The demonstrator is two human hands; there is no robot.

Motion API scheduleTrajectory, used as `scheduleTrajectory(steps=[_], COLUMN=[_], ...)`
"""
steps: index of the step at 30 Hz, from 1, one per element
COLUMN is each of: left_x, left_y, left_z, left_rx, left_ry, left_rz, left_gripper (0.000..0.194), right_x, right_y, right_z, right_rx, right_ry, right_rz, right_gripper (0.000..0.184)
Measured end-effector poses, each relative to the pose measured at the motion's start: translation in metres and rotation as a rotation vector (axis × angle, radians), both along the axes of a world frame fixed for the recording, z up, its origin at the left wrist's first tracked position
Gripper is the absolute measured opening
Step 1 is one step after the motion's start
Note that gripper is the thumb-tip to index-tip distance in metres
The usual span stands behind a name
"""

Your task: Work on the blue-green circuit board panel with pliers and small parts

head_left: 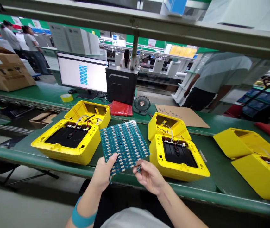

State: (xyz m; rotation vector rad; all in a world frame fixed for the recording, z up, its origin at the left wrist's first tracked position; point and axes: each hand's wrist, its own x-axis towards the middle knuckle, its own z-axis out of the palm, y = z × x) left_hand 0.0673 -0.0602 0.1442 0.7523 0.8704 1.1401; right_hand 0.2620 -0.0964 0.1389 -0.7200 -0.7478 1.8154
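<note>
Head view: the left hand (pixel 103 171) holds a green circuit board panel (pixel 122 142) by its low edge, fingers spread out behind it. The right hand (pixel 149 176) pinches a small board piece (pixel 139 168) above the bench edge (pixel 196 190).

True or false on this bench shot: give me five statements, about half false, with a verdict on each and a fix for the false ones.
The left hand holds a green circuit-board panel. True.
The right hand is empty. False: it pinches a small dark piece near the panel's lower corner.
The yellow enclosure left of the panel is closed. False: it lies open in two halves, wiring showing.
A small desk fan stands beside a red bag. True.
The monitor is off. False: it is lit, showing a blue column.
</note>
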Motion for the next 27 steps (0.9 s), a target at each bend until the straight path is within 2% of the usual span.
scheduleTrajectory(steps=[7,11,19,22,27], left_x=[0.004,0.006,0.017,0.016,0.011], left_y=[0.002,0.001,-0.003,-0.002,0.001], left_z=[-0.011,-0.011,0.001,0.006,0.010], left_rx=[0.090,0.087,-0.054,-0.055,-0.046], left_ry=[0.255,0.220,-0.105,-0.148,-0.129], left_rz=[-0.002,-0.019,-0.042,-0.045,0.063], left_gripper=[0.046,0.046,0.053,0.046,0.038], right_x=[-0.011,-0.010,-0.011,-0.013,-0.013], right_y=[0.004,0.006,0.004,0.002,0.000], right_z=[-0.003,-0.001,-0.006,-0.001,0.007], right_rx=[0.036,0.029,0.096,0.104,0.072], right_ry=[-0.253,-0.365,-0.253,-0.146,-0.068], right_rz=[0.051,0.038,0.019,-0.021,-0.030], right_gripper=[0.038,0.042,0.040,0.033,0.022])
